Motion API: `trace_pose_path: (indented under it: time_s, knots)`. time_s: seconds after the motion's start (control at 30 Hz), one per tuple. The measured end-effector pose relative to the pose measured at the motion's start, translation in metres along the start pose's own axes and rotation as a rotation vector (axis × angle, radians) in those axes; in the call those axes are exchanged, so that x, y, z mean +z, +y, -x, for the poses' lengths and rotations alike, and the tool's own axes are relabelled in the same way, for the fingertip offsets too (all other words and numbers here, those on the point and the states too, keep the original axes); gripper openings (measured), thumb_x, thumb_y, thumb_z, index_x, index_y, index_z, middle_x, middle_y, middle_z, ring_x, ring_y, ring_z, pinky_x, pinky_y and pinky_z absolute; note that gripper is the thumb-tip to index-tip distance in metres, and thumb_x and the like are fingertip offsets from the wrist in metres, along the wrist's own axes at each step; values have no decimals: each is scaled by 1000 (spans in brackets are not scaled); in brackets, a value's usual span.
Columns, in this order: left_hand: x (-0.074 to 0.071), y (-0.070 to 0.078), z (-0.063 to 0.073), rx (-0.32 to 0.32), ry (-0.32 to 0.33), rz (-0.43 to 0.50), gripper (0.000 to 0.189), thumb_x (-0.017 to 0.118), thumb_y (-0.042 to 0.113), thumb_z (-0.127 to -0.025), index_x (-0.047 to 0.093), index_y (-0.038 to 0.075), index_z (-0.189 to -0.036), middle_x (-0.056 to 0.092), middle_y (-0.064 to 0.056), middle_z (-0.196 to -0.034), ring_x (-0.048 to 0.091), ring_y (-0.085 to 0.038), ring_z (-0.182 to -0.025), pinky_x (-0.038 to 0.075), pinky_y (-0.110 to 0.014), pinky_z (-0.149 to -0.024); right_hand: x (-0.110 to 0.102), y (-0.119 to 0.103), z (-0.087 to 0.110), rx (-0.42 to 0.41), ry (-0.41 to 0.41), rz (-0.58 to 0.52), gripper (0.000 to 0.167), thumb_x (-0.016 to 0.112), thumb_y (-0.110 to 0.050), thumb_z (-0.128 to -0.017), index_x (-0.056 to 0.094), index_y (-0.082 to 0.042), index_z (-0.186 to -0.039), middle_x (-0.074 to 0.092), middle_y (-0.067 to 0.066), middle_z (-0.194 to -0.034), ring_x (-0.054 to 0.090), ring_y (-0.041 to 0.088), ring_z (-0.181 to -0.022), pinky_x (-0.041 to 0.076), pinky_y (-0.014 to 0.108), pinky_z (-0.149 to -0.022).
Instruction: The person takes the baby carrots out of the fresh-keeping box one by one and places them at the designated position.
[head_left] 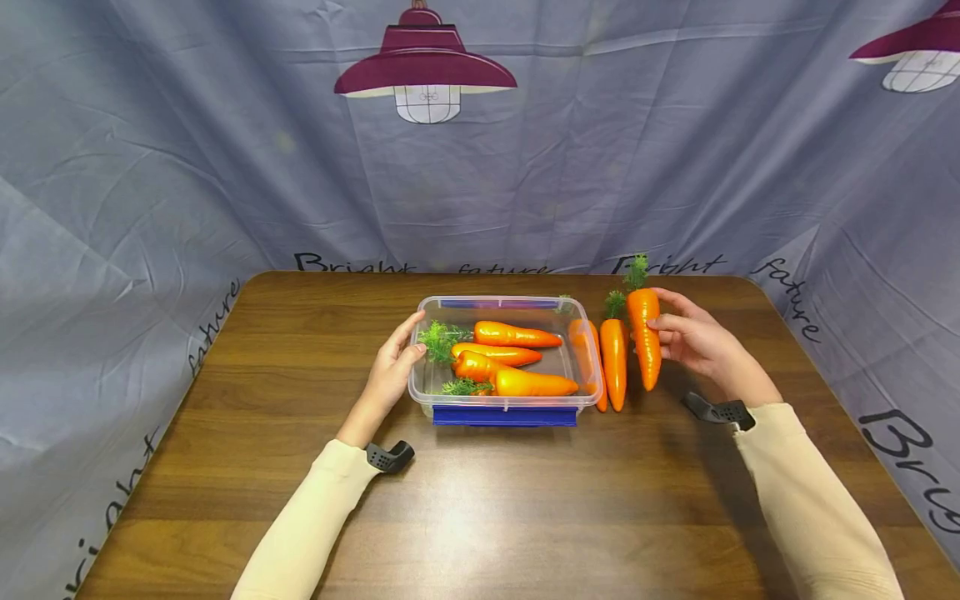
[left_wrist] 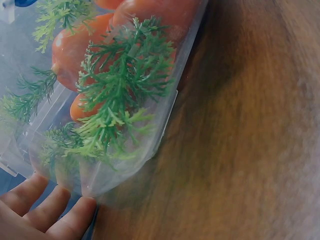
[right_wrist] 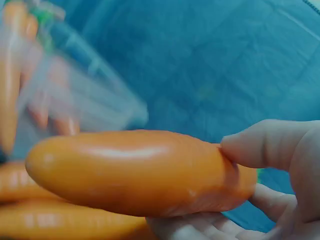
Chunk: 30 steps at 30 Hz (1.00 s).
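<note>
My right hand (head_left: 693, 337) pinches an orange carrot (head_left: 643, 337) near its thick end, thumb on one side and fingers on the other. This carrot hangs tip downward, its green tuft on top, just right of the clear plastic container (head_left: 506, 402). In the right wrist view, the held carrot (right_wrist: 135, 172) lies across the picture. At the container's left end rests my left hand (head_left: 390, 367), its fingers extended against the wall; their fingertips (left_wrist: 60, 200) show in the left wrist view. Several carrots (head_left: 517, 335) with green tufts (left_wrist: 125, 85) lie inside the container.
Two more carrots lie on the wooden table (head_left: 480, 517) beside the container's right end: a nearer-to-hand carrot (head_left: 613, 362) and another carrot (head_left: 602, 400) partly behind the clear wall. A blue clip (head_left: 505, 416) runs along the container's front. Grey curtain (head_left: 480, 192) surrounds the table.
</note>
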<state>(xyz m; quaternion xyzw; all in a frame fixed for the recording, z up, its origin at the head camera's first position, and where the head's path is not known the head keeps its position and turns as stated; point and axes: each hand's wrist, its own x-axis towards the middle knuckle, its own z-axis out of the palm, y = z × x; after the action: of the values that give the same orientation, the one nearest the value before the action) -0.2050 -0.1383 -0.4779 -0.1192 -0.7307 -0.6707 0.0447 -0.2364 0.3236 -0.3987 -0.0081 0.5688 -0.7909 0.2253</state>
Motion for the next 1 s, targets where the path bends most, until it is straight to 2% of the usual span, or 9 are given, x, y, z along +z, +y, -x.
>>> trace_pose_path:
  time_s: [0.13,0.27,0.37,0.47,0.53,0.6,0.7,0.83,1.0]
  knots:
    - [0,0,0,1,0,1,57,47,-1,-98,39,0,-154,36,-22,-163,34,-38,-150,38,-8,-102,-13,8,4,28,120,154,45,53,3,-100,40,-31,-126,70,-4,-94,72,12,-78,60,32,-69]
    - [0,0,0,0,0,15,57,46,-2,-98,39,0,-154,35,-21,-163,34,-37,-150,38,-8,-102,-20,19,3,52,192,269,48,59,1,-98,41,-35,-125,68,-9,-91,68,8,-77,59,29,-69]
    - [0,0,0,0,1,17,56,46,-2,-99,39,0,-155,35,-20,-164,32,-34,-151,37,-7,-103,-23,27,0,63,230,347,51,62,-2,-97,40,-35,-128,67,-14,-89,66,7,-76,59,28,-70]
    - [1,0,0,3,0,17,56,46,-2,-99,39,0,-154,35,-21,-164,32,-35,-151,37,-7,-104,-24,33,-3,67,259,429,56,65,-6,-97,35,-27,-139,65,-17,-90,64,5,-77,58,28,-69]
    - [1,0,0,5,-1,18,56,46,-2,-99,39,0,-154,35,-21,-164,33,-36,-151,37,-7,-103,-25,36,-4,65,271,491,64,66,-8,-96,29,-18,-148,64,-18,-92,64,4,-78,59,28,-70]
    - [1,0,0,5,-2,16,56,46,-2,-99,39,-1,-154,35,-21,-164,34,-37,-150,37,-8,-103,-24,38,-6,69,278,552,74,67,-10,-96,21,-9,-154,61,-15,-97,64,3,-80,59,29,-72]
    - [1,-1,0,5,-1,7,56,47,-1,-99,39,0,-154,36,-21,-164,34,-36,-150,37,-8,-103,-23,40,-7,92,284,630,82,67,-12,-96,13,-4,-158,58,-5,-106,64,2,-82,60,31,-75]
    - [1,-1,0,11,-1,9,56,47,-1,-98,39,-1,-154,35,-21,-164,33,-36,-150,37,-7,-103,-20,41,-8,127,299,686,83,67,-13,-96,15,-3,-159,55,7,-115,63,3,-82,61,32,-76]
    - [1,-1,0,7,1,9,56,46,-2,-99,39,-1,-154,35,-20,-164,30,-34,-152,36,-8,-105,-17,40,-8,146,311,686,80,67,-14,-97,17,-3,-159,51,11,-120,62,2,-80,61,30,-73]
